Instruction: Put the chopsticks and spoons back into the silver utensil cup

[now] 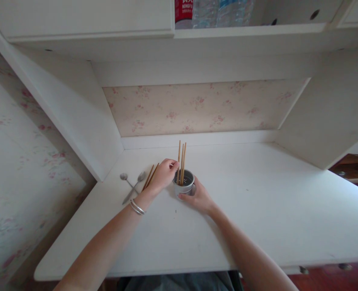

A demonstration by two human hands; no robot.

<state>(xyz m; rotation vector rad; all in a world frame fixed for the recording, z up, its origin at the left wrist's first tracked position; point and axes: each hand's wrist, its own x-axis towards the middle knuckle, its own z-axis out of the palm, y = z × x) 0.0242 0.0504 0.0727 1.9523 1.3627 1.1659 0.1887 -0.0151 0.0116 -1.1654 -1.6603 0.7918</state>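
Observation:
A grey metal cup (183,190) stands upright on the white desk, with holes visible inside it. Three wooden chopsticks (183,161) rise out of it. My left hand (166,173), a silver bracelet at its wrist, pinches the leftmost chopstick (179,151) above the rim. Wrapped round the cup's right side near the handle is my right hand (199,197). More chopsticks (148,176) lie on the desk, partly hidden behind my left hand. Left of these, two metal spoons (141,176) lie crossed.
The white desk (272,210) has side panels left and right and a flowered back panel (197,109). Overhead, a shelf (257,31) holds clear plastic bottles (218,14) and a red package (183,12). Drawer knobs show below the front edge at right.

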